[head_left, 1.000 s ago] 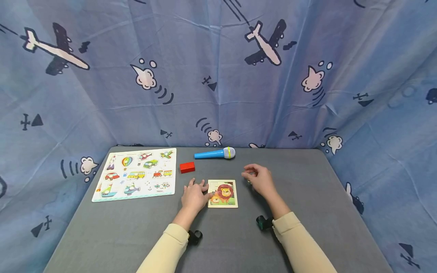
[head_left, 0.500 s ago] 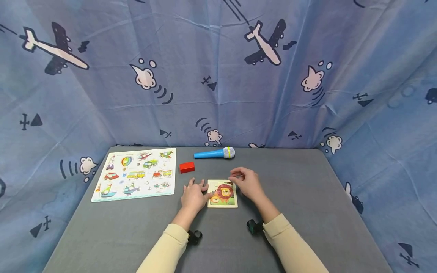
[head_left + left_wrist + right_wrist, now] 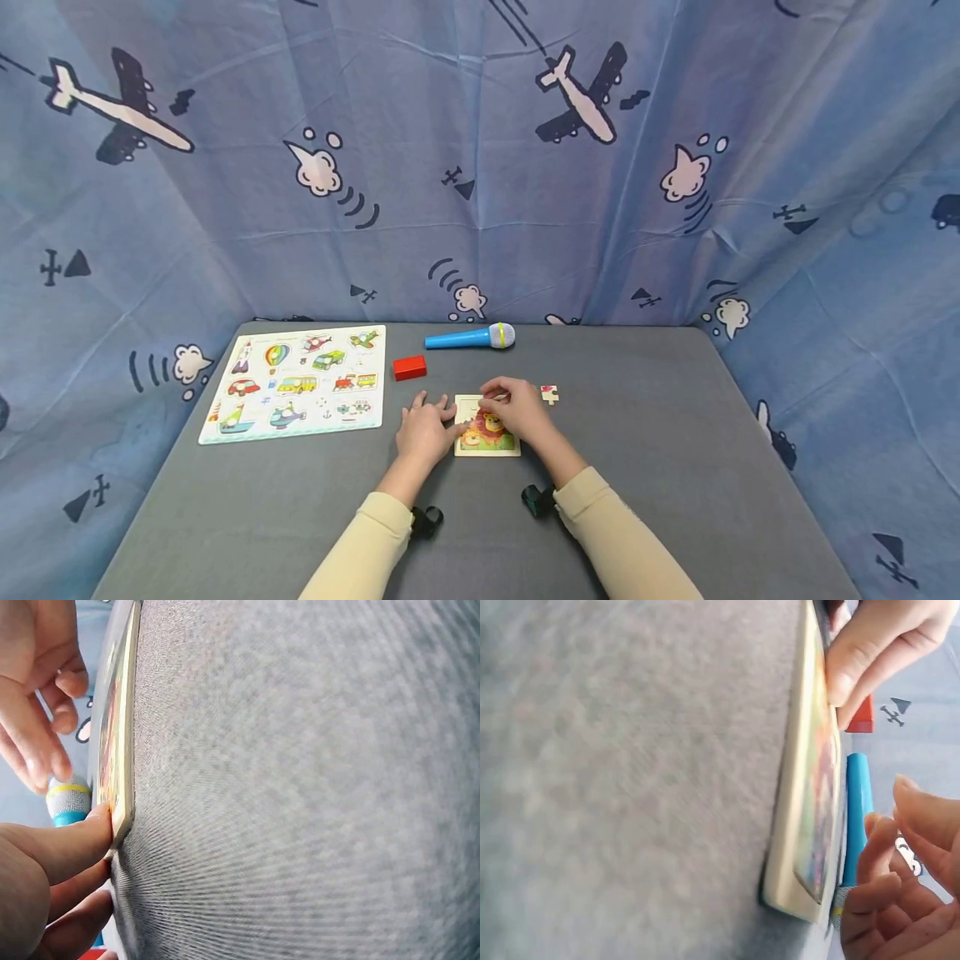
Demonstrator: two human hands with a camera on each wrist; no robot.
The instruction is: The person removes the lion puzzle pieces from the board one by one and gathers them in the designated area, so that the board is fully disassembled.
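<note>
Far left of the grey table lies a pale picture board printed with vehicles, flat and set slightly askew, well apart from either hand. To the right of its edge is a red block, lying just beyond the fingers of the left hand and not in contact with them. The left hand is spread and relaxed on the table; its thumb presses on the left rim of the lion puzzle, while the other fingers lie beside the frame.

The puzzle lies flat near the table's middle, between the two hands. A blue toy microphone lies behind it, near the far edge, its grey head to the right and clear of the frame.

The right hand hangs over the upper part of the puzzle, fingers bent, obstructing sight of that area from above. Whether anything is held between its fingertips cannot be told. Right of this hand, a loose jigsaw piece with a red patch lies on the table, apart from the frame. A blue curtain printed with aeroplanes hangs behind the table.
</note>
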